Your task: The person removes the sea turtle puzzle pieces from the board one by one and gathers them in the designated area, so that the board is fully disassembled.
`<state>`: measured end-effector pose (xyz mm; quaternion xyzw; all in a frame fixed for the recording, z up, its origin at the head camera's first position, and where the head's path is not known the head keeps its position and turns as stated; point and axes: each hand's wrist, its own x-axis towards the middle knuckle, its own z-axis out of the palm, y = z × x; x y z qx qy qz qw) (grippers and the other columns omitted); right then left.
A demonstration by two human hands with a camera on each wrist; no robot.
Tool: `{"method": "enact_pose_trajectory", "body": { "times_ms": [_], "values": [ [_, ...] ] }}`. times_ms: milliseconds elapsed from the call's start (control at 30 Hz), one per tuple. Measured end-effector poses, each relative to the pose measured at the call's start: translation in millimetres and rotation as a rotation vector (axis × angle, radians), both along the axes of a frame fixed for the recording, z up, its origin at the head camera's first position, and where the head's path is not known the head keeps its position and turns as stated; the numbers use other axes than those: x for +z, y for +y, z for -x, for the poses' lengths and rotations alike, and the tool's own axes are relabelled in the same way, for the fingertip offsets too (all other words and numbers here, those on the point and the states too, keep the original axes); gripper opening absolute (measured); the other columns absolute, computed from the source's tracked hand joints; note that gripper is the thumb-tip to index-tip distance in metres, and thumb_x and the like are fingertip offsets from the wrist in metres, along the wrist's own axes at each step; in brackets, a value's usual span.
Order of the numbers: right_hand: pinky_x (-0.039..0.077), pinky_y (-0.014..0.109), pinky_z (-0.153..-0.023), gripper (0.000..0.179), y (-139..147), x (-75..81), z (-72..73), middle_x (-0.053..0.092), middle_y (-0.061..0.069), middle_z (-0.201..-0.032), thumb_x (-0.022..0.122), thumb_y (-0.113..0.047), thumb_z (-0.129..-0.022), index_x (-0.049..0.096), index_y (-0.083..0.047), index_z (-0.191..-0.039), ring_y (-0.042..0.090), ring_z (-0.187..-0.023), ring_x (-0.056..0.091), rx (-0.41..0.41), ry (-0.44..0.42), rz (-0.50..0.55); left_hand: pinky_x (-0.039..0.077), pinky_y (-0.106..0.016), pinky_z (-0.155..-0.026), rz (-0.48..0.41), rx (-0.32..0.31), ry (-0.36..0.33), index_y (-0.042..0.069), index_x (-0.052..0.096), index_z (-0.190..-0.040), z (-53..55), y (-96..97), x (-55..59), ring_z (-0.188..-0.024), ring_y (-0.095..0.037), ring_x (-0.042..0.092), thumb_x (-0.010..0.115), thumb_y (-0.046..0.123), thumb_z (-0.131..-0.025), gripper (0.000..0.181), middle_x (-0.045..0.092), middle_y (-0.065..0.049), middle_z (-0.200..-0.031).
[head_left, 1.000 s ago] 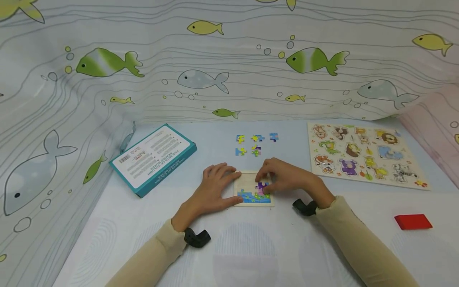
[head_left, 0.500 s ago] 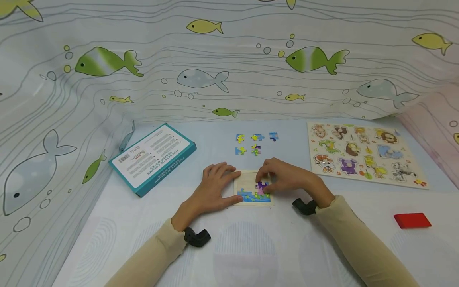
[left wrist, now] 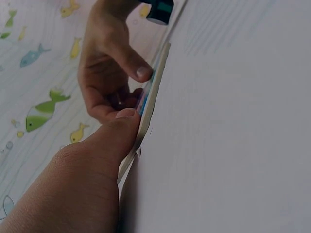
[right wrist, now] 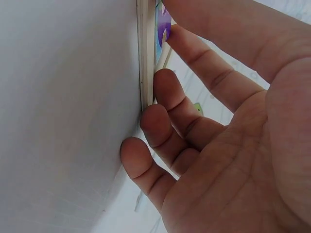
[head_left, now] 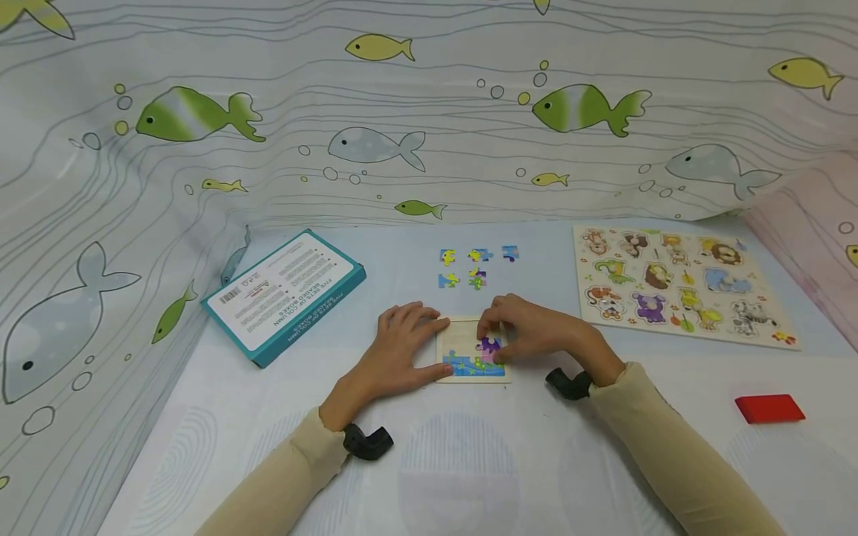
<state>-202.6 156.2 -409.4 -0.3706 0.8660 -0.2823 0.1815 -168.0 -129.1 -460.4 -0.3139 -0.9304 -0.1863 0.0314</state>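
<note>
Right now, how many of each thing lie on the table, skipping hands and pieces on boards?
Loose colourful jigsaw pieces: 5
Small square wooden puzzle board: 1
Big pale animal puzzle board: 1
Teal rectangular box: 1
Red rectangular block: 1
Total: 9

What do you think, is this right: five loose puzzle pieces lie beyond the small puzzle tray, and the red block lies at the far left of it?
Not quite: the head view shows the red block to the right, not the left. Five loose puzzle pieces do lie beyond the small puzzle tray.
</note>
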Motion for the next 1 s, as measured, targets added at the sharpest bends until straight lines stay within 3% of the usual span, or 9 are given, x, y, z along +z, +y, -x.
{"method": "enact_pose_trajectory", "body": {
  "times_ms": [433,1000],
  "values": [
    [0.046,0.033,-0.082,0.03,-3.1,0.3,-0.6,0.061,0.002,-0.094,0.084,-0.012,-0.082,0.069,-0.014,-0.108,0.018,-0.089,0.053,0.027,-0.023,0.027,0.016,-0.059,-0.12,0.001,0.008,-0.015,0.025,0.053,-0.148,-0.1,-0.4,-0.3,-0.15,-0.029,0.03,0.065,0.065,-0.087,0.074,0.05,-0.001,-0.149],
    [0.048,0.032,-0.081,0.03,-1.6,0.2,-1.0,0.062,-0.001,-0.096,0.084,-0.014,-0.083,0.071,-0.015,-0.111,0.018,-0.089,0.055,0.014,-0.033,0.019,0.015,-0.059,-0.12,0.001,0.007,-0.017,0.025,0.052,-0.149,0.8,-0.2,-0.5,-0.151,-0.029,0.029,0.065,0.064,-0.087,0.074,0.049,-0.002,-0.15]
  ]
}}
